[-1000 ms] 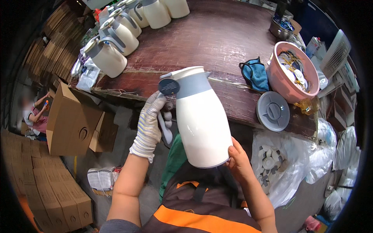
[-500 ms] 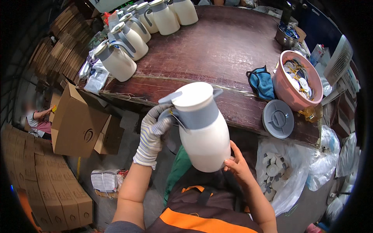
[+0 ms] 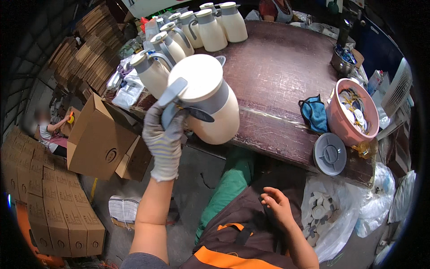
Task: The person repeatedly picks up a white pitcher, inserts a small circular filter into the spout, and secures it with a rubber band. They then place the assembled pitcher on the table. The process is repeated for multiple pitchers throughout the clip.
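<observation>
My left hand [image 3: 165, 143], in a striped knit glove, is wrapped round the grey handle of a cream vacuum jug [image 3: 217, 123]. The jug has a white lid and a grey collar, and is raised over the table's near edge, its lid facing me. A dark oval tag [image 3: 199, 114] hangs beside its handle. My bare right hand [image 3: 278, 207] hovers above my lap, loosely bent and holding nothing. Beyond the held jug, several similar jugs [image 3: 210, 33] stand at the table's far left, and the held one partly covers the closest of them.
On the brown table [image 3: 286, 67] sit a pink bucket [image 3: 338, 114] of round parts, a grey disc-shaped lid [image 3: 330, 154] and a blue cloth [image 3: 313, 114]. Below are an open carton [image 3: 96, 145] and a plastic bag [image 3: 345, 201] of parts. Another person [image 3: 51, 132] works at the far left.
The jug has moved up and left, tipping its lid toward me. My right hand has let go of its base and drawn down toward my lap. The view has shifted slightly.
</observation>
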Available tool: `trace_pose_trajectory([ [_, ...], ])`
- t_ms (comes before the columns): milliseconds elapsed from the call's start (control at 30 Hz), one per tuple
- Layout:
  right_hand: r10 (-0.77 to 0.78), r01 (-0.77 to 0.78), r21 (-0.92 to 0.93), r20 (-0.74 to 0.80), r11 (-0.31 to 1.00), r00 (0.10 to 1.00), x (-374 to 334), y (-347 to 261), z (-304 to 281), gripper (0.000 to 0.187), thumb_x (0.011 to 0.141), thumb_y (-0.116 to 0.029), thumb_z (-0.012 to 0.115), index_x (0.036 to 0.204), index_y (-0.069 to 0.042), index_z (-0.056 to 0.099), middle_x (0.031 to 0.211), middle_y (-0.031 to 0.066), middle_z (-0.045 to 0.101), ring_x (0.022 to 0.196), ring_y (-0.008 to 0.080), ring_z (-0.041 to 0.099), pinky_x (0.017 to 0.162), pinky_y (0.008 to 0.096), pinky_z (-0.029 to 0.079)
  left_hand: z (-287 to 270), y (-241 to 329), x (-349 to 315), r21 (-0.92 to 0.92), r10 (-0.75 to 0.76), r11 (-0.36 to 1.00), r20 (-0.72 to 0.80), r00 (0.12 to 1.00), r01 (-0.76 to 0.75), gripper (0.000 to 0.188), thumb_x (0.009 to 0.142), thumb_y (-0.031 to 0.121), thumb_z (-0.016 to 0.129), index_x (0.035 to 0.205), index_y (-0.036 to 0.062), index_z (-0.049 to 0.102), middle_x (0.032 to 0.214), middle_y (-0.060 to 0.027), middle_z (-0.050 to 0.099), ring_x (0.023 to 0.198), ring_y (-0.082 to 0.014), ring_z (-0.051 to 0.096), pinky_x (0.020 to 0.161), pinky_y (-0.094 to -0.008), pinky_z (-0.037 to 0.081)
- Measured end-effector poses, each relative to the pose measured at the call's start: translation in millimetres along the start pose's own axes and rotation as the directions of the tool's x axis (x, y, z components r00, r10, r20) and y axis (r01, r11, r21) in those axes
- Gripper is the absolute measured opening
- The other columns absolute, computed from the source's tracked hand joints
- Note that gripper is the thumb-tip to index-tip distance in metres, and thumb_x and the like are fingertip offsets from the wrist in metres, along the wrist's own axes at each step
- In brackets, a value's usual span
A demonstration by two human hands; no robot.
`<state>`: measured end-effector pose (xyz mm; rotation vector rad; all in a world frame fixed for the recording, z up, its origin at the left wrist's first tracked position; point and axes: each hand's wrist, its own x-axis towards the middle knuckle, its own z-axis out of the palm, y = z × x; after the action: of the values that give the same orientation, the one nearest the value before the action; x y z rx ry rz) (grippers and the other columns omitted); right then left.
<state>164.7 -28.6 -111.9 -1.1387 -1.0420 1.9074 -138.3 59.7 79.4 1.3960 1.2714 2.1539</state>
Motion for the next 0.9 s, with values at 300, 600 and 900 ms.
trace_pose_trajectory([
  [300, -0.001, 0.0, -0.031, -0.033, 1.0, 0.999, -3, 17, -7, 0.033, 0.094, -0.012, 0.062, 0.124, 0.001, 0.057, 0.107, 0.007, 0.066, 0.093, 0.0124, 0.062, 0.085, 0.027, 0.05, -14, -68, 6, 0.051, -0.244, 0.968, -0.019, 0.97, 0.245, 0.029, 0.093, 0.011, 0.064, 0.121, 0.0029, 0.058, 0.11, -0.0036, 0.062, 0.094, -0.0087, 0.056, 0.083, -0.0228, 0.048],
  [600, -0.549, 0.609, -0.515, 0.286, 0.603, 0.785, 55, -103, 70, 0.037, 0.088, -0.01, 0.065, 0.124, -0.01, 0.058, 0.125, 0.0141, 0.055, 0.093, 0.0243, 0.066, 0.08, 0.0342, 0.053, 31, -28, -7, -0.082, -0.433, 0.89, 0.157, 0.887, 0.449, 0.022, 0.087, 0.014, 0.072, 0.105, 0.0082, 0.06, 0.073, 0.001, 0.058, 0.044, -0.0047, 0.047, 0.035, -0.0211, 0.038],
  [900, -0.58, 0.633, -0.534, 0.292, 0.56, 0.76, 74, -114, 100, 0.037, 0.087, -0.009, 0.067, 0.122, -0.007, 0.058, 0.13, 0.0142, 0.053, 0.095, 0.0197, 0.066, 0.076, 0.0311, 0.053, 55, -53, -13, -0.041, -0.291, 0.953, 0.129, 0.948, 0.299, 0.03, 0.086, 0.004, 0.071, 0.113, 0.0049, 0.058, 0.102, 0.0011, 0.059, 0.09, -0.0059, 0.053, 0.081, -0.0223, 0.047],
])
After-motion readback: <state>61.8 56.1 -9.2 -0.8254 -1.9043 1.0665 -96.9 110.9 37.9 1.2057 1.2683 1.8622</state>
